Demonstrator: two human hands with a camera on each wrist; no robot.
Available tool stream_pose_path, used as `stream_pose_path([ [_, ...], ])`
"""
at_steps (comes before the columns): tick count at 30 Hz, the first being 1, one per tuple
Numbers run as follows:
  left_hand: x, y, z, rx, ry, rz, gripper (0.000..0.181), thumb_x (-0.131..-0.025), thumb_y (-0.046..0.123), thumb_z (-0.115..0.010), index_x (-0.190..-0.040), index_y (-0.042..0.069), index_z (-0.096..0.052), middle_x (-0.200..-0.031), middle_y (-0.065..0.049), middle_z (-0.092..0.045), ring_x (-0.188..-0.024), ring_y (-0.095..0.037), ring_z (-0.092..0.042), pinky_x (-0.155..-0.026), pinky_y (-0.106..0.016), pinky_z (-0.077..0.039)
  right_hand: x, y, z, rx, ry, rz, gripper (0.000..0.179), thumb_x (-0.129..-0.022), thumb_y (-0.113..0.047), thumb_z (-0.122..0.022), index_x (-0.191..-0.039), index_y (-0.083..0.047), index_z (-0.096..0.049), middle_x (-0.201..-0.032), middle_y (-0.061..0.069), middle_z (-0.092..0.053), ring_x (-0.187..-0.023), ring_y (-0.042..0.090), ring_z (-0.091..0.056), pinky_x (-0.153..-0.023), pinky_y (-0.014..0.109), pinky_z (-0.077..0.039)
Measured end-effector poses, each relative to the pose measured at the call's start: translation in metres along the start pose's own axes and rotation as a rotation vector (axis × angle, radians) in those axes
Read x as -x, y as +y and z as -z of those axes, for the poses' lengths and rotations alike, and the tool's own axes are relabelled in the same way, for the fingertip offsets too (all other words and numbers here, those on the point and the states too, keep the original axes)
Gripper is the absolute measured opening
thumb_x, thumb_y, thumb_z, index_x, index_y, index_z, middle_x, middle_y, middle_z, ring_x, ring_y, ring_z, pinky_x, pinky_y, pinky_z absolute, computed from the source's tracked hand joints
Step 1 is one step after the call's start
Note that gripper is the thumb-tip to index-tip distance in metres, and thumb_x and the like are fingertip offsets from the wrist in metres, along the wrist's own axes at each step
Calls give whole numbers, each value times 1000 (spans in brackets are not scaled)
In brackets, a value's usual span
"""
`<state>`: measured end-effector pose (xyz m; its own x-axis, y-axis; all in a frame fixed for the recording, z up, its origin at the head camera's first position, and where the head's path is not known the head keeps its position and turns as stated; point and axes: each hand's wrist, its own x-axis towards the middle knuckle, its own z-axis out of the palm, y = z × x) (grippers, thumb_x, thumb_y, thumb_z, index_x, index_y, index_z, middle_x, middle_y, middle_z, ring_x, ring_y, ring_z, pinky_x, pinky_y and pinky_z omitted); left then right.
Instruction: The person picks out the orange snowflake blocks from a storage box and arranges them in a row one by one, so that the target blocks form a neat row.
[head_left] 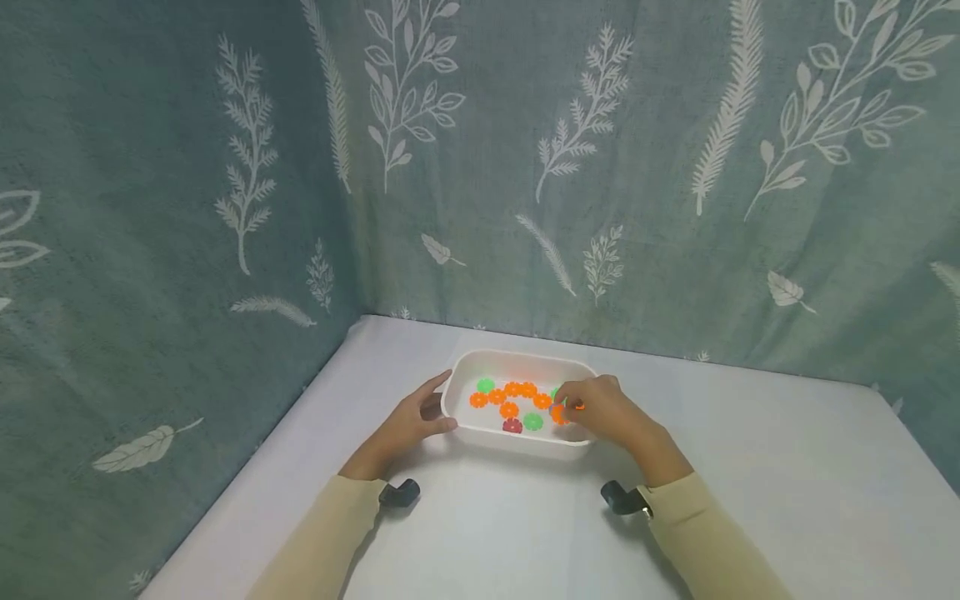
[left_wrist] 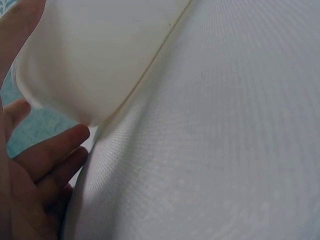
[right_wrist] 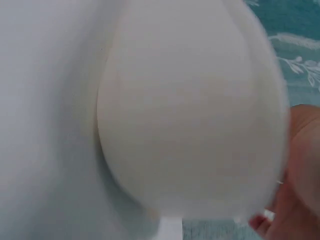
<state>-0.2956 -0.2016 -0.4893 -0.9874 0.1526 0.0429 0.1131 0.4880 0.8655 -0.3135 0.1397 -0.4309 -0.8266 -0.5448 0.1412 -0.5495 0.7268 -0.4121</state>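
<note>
A white tub stands on the table with small flower-shaped plastic discs inside. Several orange discs form a curved row; green discs and a red disc lie around it. At the tub's left end my left hand rests with spread fingers, thumb near the front corner; its fingertips touch the tub's outside in the left wrist view. My right hand reaches over the right end, fingers curled, pinching an orange disc at the row's end. Its fingertips are largely hidden in the right wrist view.
A white cloth covers the table. Green leaf-patterned curtains hang behind and to the left of it. Black wrist-worn devices sit at both sleeve cuffs, in front of the tub.
</note>
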Motion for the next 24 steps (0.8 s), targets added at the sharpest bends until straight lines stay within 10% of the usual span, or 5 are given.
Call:
stream_pose_path([
  [8,-4,1,5,-21,18,57,95,-73,43,-84,-152,36,-33,-144,-11,-49,-133,-34,-44,-102,-67,-30,30,23,23,-210,156,-99,28,-91,-8,-65,-119,-9,-66,-83,-3,-60,-77,19,-53,-60,32,-47],
  [24,-10,-3,-2,0,-6,-13,93,-75,38,-84,-152,30,-33,-142,-14,-50,-130,-36,-47,-101,-64,-33,63,89,18,-383,275,-310,26,-92,-16,-67,-116,-5,-67,-92,2,-68,-82,19,-60,-71,32,-52],
])
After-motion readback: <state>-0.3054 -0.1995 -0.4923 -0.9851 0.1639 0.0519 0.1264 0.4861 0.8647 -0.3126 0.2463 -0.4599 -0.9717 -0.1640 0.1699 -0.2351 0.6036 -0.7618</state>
